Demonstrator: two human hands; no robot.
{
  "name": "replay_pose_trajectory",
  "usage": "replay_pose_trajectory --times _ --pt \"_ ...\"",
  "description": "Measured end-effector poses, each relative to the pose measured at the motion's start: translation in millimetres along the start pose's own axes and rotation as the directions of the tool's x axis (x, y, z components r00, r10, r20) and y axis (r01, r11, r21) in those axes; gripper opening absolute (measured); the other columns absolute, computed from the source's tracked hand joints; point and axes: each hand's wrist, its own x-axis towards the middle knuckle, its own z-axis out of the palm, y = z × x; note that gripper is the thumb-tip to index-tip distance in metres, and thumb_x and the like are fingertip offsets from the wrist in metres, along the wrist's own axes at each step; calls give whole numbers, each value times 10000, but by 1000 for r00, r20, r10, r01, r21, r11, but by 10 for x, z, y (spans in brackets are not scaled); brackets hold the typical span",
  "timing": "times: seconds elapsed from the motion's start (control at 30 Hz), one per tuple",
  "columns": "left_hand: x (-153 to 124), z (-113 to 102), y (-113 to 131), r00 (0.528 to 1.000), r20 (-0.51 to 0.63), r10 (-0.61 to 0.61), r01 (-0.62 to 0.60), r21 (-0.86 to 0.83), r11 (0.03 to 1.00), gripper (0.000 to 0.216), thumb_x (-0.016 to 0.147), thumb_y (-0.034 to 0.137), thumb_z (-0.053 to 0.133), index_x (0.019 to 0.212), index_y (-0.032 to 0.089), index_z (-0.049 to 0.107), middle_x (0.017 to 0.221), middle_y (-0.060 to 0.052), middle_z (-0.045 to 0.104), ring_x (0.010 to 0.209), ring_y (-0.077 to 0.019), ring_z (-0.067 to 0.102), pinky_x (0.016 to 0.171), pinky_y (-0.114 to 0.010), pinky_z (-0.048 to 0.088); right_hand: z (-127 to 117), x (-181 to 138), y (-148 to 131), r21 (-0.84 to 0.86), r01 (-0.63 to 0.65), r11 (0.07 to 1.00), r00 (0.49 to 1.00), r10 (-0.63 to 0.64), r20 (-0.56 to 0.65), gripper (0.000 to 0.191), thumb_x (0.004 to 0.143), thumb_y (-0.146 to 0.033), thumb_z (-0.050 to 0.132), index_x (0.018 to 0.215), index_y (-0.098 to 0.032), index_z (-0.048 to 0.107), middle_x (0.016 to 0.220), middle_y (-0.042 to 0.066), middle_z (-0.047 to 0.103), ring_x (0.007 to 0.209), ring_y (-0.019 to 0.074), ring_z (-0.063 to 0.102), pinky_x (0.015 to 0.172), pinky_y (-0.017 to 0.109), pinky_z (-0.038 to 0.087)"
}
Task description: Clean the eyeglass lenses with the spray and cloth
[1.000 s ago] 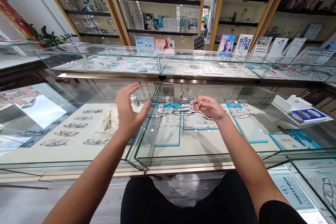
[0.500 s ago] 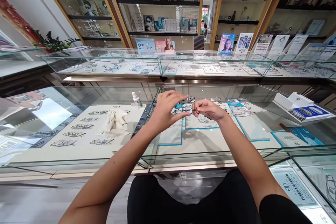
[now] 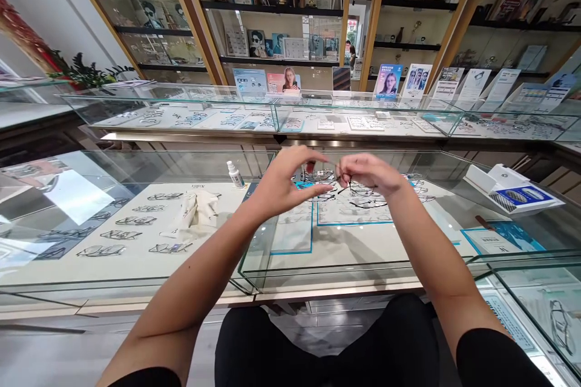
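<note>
Both my hands are raised over the glass display counter (image 3: 254,278). My right hand (image 3: 370,172) pinches a thin dark-framed pair of glasses (image 3: 365,196), which hangs below its fingers. My left hand (image 3: 284,181) is just left of it, thumb and fingers curved toward the frame's left end; whether they grip it I cannot tell. A small white spray bottle (image 3: 235,175) stands on the counter top to the left, with a crumpled cream cloth (image 3: 196,208) beside it.
Rows of glasses (image 3: 136,221) lie inside the case under the glass. A white box with a blue card (image 3: 512,188) sits at the right. A second glass counter (image 3: 272,112) with leaflet stands runs behind, and wall shelves behind that.
My left hand has let go of the spray bottle, which now stands on the counter, and moved right to meet my right hand at the glasses. The glasses have turned lower.
</note>
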Motion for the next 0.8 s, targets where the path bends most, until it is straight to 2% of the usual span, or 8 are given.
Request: replay_pose_trajectory --times 0.07,0.13,0.2,0.3,0.37,0.53,0.63,0.8 --pt "154 -63 -18 990 -136 24 -33 -64 997 491 849 589 900 1177 261 740 1001 -34 737 849 -199 633 858 -378 517 5 11 -319 -114 76 991 993 -85 -84 554 976 -739 698 888 -195 750 873 53 696 820 187 675 799 348 552" --pt "301 -126 -37 963 -270 -5 -26 -112 993 534 803 596 935 1183 277 738 1029 -39 726 839 -192 624 829 -373 535 30 0 -587 -276 158 948 963 -209 -168 616 988 -812 608 1028 -222 781 927 50 690 875 196 683 853 371 578" --pt "420 -178 -41 924 -379 -59 -3 -162 987 577 769 624 951 1187 293 731 1070 -48 712 860 -195 630 821 -378 549 70 -25 -760 -440 233 867 904 -360 -230 635 931 -839 666 1185 -265 767 977 31 668 943 203 684 912 388 592" --pt "517 -215 -17 877 -468 -109 -7 -238 971 619 748 671 947 1187 300 718 1105 -58 696 894 -203 655 810 -381 568 149 -59 -834 -597 327 733 791 -558 -251 727 820 -799 825 1340 -312 684 1093 20 644 1017 213 682 955 409 607" --pt "532 -216 11 864 -488 -122 -14 -265 964 627 756 689 935 1194 301 708 1086 -53 691 912 -207 670 808 -377 578 204 -70 -801 -653 332 681 753 -608 -251 714 835 -723 862 1381 -317 644 1121 24 637 1023 215 682 964 416 613" --pt "495 -200 56 863 -485 -139 -1 -276 961 602 775 666 932 1195 299 707 1148 -55 710 963 -205 687 830 -355 598 280 -57 -685 -720 276 636 720 -633 -284 512 944 -559 830 1355 -315 646 1065 21 646 980 205 675 970 407 613" --pt "476 -197 44 866 -483 -133 -4 -272 962 538 820 624 917 1204 304 715 1196 -52 716 970 -197 686 845 -352 597 280 -38 -657 -736 275 619 692 -658 -295 405 972 -503 816 1304 -318 675 1059 12 655 966 194 670 959 394 605" --pt "470 -195 -14 875 -465 -136 8 -268 963 476 848 532 924 1224 317 725 1268 -43 728 981 -184 671 888 -349 592 268 -7 -634 -750 258 610 675 -669 -311 326 1000 -467 798 1271 -315 701 1061 10 673 969 186 677 955 381 596"
